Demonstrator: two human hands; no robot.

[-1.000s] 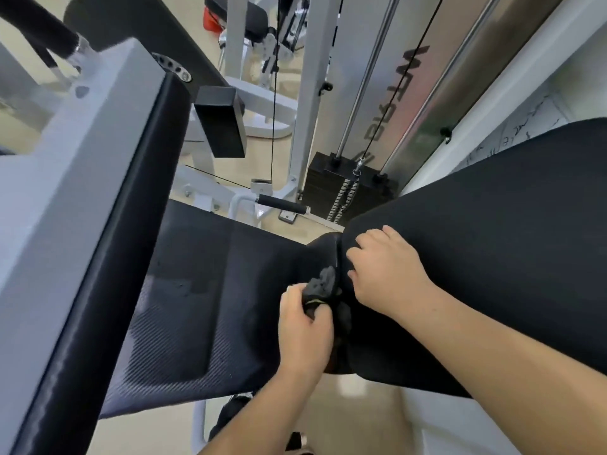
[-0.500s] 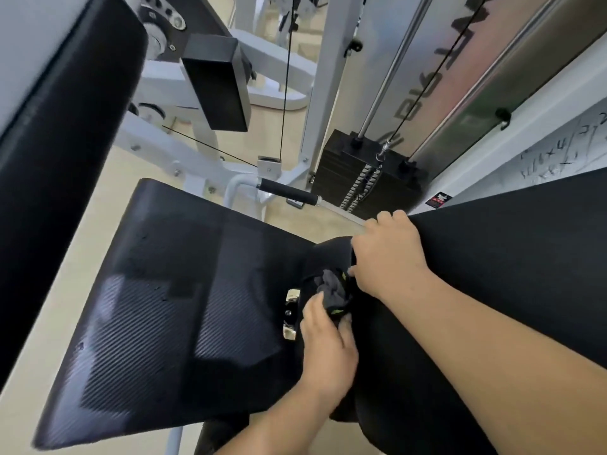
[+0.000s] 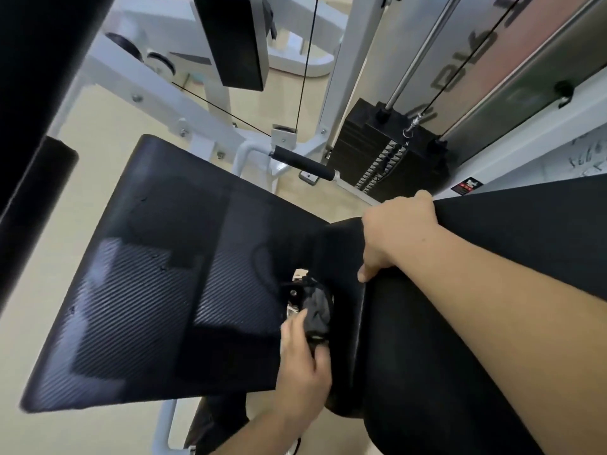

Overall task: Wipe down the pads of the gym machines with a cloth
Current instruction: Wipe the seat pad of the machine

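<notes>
My left hand (image 3: 303,362) grips the cloth (image 3: 316,312) in the hinge gap beside the seat pad (image 3: 157,290), which stretches away leftward, while my right hand (image 3: 395,234) clamps the back pad (image 3: 492,323) edge.

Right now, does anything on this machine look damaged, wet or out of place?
No damage shows. A few small droplets sit on the textured seat pad, so it looks not fully wiped. The left hand pushes the dark cloth into the gap by the back pad, which the right hand grips.
</notes>
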